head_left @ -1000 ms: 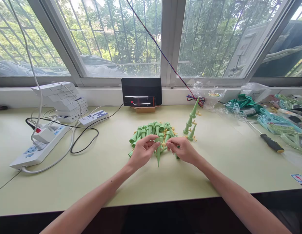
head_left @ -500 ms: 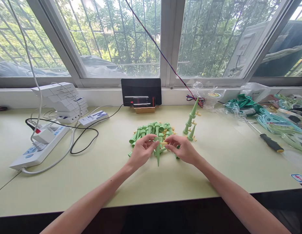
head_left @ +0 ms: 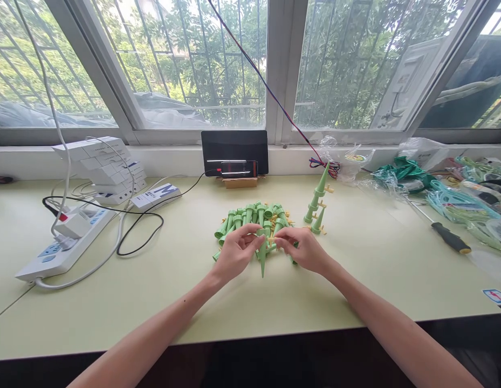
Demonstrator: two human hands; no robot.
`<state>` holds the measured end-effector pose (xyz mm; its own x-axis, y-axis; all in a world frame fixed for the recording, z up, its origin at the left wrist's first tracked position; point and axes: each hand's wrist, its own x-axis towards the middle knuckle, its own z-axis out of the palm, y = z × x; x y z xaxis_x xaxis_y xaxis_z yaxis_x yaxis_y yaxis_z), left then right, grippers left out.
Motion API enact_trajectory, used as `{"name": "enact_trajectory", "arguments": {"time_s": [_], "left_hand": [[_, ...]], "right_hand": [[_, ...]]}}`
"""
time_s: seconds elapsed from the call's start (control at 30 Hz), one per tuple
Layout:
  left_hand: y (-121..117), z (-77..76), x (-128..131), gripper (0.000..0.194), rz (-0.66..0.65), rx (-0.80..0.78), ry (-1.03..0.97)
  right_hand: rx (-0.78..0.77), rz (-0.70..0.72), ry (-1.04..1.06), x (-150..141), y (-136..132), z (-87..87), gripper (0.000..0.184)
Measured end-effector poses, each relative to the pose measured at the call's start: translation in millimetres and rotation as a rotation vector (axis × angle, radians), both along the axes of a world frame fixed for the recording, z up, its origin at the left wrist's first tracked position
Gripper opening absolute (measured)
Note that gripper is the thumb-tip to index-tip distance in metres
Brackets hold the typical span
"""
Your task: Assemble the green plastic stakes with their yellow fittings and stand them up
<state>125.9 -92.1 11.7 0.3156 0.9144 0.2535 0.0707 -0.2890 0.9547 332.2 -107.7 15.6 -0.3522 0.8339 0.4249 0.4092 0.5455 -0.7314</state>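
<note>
My left hand (head_left: pixel 239 252) is closed around the top of a green plastic watering spike (head_left: pixel 262 262), whose point is directed down. Between the fingertips of my right hand (head_left: pixel 302 247) is a small yellow valve (head_left: pixel 272 241), held against the spike's right side. Whether it is seated in the spike I cannot tell. Just behind both hands lies a pile of green spikes (head_left: pixel 236 219) with yellow valves among them, partly hidden by my fingers. To the right, a stack of green spikes (head_left: pixel 314 202) with yellow valves stands upright beside a single short spike (head_left: pixel 318 222).
At the left are a power strip (head_left: pixel 68 250), a black cable (head_left: pixel 153 237) and stacked white boxes (head_left: pixel 112 170). A phone (head_left: pixel 239 169) and a black tablet (head_left: pixel 234 143) stand at the back. On the right lie a screwdriver (head_left: pixel 450 237) and plastic-wrapped items (head_left: pixel 462 205).
The spike and the fingers holding it have dipped very slightly. My right fingertips have shifted a little on the yellow valve, which looks turned. Everything else stays put.
</note>
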Motion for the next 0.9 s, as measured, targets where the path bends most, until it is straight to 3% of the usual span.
{"name": "enact_trajectory", "arguments": {"time_s": [0.5, 0.9], "left_hand": [[0.5, 2.4, 1.5, 0.028, 0.028, 0.001, -0.008], [-0.3, 2.1, 1.5, 0.027, 0.008, 0.0, -0.006]], "right_hand": [[0.043, -0.02, 0.03, 1.1, 1.4, -0.1, 0.019], [0.057, -0.009, -0.039, -0.2, 2.5, -0.9, 0.029]]}}
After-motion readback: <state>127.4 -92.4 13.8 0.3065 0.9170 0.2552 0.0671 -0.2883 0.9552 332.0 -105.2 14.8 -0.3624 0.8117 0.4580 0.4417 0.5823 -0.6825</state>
